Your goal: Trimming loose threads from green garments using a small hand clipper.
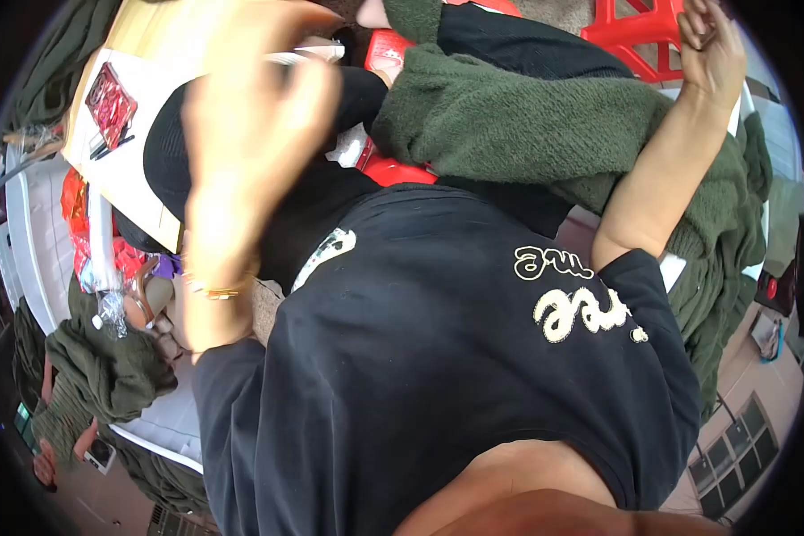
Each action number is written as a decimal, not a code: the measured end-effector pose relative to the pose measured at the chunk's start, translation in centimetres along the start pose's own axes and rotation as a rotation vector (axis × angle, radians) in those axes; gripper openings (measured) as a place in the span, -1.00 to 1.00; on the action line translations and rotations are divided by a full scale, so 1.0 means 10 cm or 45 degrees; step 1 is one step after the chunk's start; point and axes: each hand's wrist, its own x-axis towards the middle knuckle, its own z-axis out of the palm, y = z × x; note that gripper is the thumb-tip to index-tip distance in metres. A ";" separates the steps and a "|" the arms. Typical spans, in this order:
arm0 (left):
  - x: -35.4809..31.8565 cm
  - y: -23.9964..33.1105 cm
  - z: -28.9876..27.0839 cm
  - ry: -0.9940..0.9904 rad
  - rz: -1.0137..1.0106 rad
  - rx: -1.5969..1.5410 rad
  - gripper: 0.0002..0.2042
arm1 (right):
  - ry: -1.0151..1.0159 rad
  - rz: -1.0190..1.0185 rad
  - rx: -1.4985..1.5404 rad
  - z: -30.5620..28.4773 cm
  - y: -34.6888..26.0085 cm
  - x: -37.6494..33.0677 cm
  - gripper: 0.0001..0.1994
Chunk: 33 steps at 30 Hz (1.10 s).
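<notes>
My left hand point(246, 134) is raised over my left knee, in front of the pale wooden table point(138, 31). Motion smears its fingers, so their pose is hard to read; a gold-coloured bracelet circles the wrist. At the upper right I hold up my right hand point(713, 54), palm showing and fingers loosely bent, with nothing visible in it. Below and beside that forearm lies a dark green fuzzy knitted garment point(518, 116), spread across my right thigh. Neither hand visibly grips it.
Red plastic stools point(630, 36) stand ahead on the right. A red patterned packet point(112, 103) lies on white paper on the table, beside a dark pen-like stick. More green knitwear point(112, 366) is heaped at the left, near crumpled clear plastic point(110, 313). Another person point(62, 447) is far off at lower left.
</notes>
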 end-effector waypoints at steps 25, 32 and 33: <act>0.30 0.26 0.56 -0.267 -0.058 -1.169 -0.80 | -0.361 0.245 -0.078 0.78 0.29 -0.96 -0.73; 0.15 0.31 0.75 -0.595 -0.208 -1.270 -0.73 | -0.228 -0.059 0.556 0.42 -0.31 -0.82 -0.68; 0.14 0.34 0.68 -0.618 -0.273 -1.413 -0.72 | 0.073 -0.124 0.553 0.44 -0.34 -0.84 -0.73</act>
